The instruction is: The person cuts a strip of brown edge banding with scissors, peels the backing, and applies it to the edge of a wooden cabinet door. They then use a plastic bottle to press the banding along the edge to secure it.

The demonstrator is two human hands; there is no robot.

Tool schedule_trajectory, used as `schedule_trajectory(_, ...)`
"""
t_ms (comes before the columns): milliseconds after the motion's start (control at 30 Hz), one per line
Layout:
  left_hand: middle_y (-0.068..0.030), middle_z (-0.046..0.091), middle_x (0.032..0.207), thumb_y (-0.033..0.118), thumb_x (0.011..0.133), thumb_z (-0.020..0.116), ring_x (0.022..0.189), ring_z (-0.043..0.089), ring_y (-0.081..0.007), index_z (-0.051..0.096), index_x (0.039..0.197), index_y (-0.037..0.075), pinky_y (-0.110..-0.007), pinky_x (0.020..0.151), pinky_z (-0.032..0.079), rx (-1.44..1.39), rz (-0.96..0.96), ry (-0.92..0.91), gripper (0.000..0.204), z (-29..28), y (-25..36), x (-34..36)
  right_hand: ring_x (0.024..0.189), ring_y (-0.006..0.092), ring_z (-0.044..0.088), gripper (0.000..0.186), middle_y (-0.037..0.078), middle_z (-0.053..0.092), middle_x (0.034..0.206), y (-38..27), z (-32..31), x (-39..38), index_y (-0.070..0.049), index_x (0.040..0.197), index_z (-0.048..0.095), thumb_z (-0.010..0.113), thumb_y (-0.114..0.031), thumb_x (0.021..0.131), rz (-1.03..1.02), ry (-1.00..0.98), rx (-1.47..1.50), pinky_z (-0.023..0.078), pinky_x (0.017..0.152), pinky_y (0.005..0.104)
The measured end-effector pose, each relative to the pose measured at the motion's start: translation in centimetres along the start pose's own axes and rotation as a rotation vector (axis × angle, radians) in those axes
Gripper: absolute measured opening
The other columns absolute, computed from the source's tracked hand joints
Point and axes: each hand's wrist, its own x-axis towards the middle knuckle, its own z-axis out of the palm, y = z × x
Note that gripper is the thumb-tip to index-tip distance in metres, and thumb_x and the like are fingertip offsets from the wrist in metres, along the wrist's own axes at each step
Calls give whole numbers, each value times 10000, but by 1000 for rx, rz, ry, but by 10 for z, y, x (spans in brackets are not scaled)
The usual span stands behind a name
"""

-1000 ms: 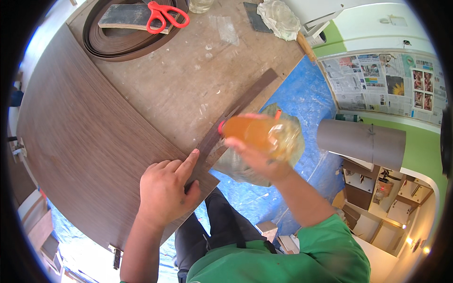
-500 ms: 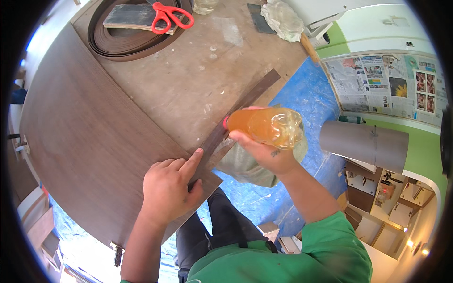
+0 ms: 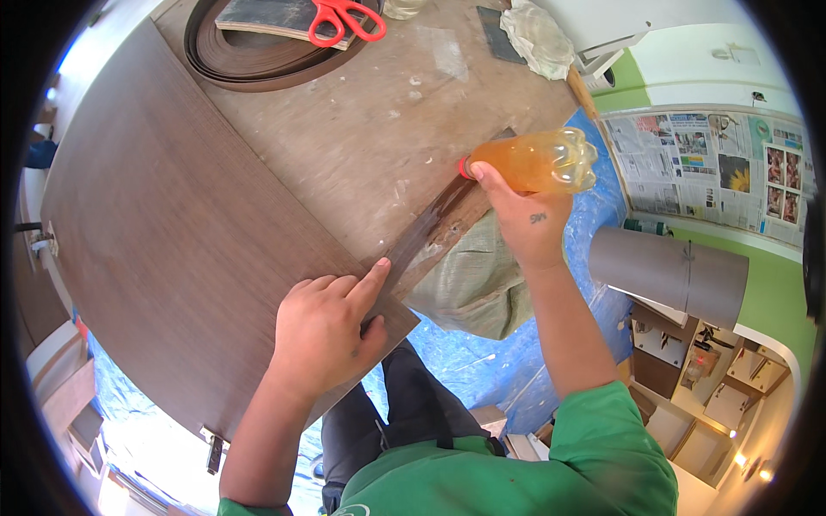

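My right hand (image 3: 532, 219) is wrapped round a clear plastic bottle (image 3: 538, 162) of amber liquid. The bottle lies tilted on its side, its red cap end at the far part of a dark brown edging strip (image 3: 420, 230). Dark, wet-looking streaks run along the strip's face. My left hand (image 3: 331, 331) rests on the brown wood-grain panel (image 3: 189, 232), index finger stretched out and its tip touching the strip's near end. The other fingers bend loosely and the thumb is apart; nothing is gripped there. Whether the bottle's cap touches the strip, I cannot tell.
On the worktop (image 3: 318, 155) sit a coil of brown edging (image 3: 258, 84), red-handled scissors (image 3: 344, 19) and a crumpled white cloth (image 3: 538, 39). Beside the table edge stands a greenish sack (image 3: 473, 288) on blue sheeting (image 3: 585, 292). A tied grey-brown roll (image 3: 671, 267) is at right.
My right hand has carried the bottle away from me and to the right along the strip, leaving dark wet streaks in view. My left finger stays at the strip's near end.
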Motion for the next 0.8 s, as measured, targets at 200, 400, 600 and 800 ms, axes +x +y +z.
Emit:
schedule_trajectory(200,-51,683,849,185,733,779,793,684,-270,660,1409,118,-409,744,550,1,-2,-20,689,0,-2,-1,876,126,703,197,32,768,953,0,13,-25,-4,1013,758,876,-82,876,-261,28,-132,565,780,300)
schedule_trajectory(400,-53,696,874,203,761,758,816,693,-265,652,1416,105,-409,777,554,6,-9,-51,670,-2,-2,0,783,117,700,186,25,760,894,-14,2,4,-16,964,761,886,-101,856,-5,79,8,574,766,301)
schedule_trajectory(600,-55,686,852,211,749,768,799,690,-273,656,1415,108,-416,747,553,11,8,-15,683,1,-4,-1,789,117,695,179,25,755,892,-28,21,-30,-23,959,759,884,-106,863,16,33,150,575,754,298)
schedule_trajectory(800,-52,679,840,217,756,760,792,688,-267,657,1415,98,-412,738,547,12,15,-33,677,0,-4,0,816,132,701,175,22,759,927,-9,3,-14,-38,968,753,874,-140,894,-20,51,-5,579,746,305)
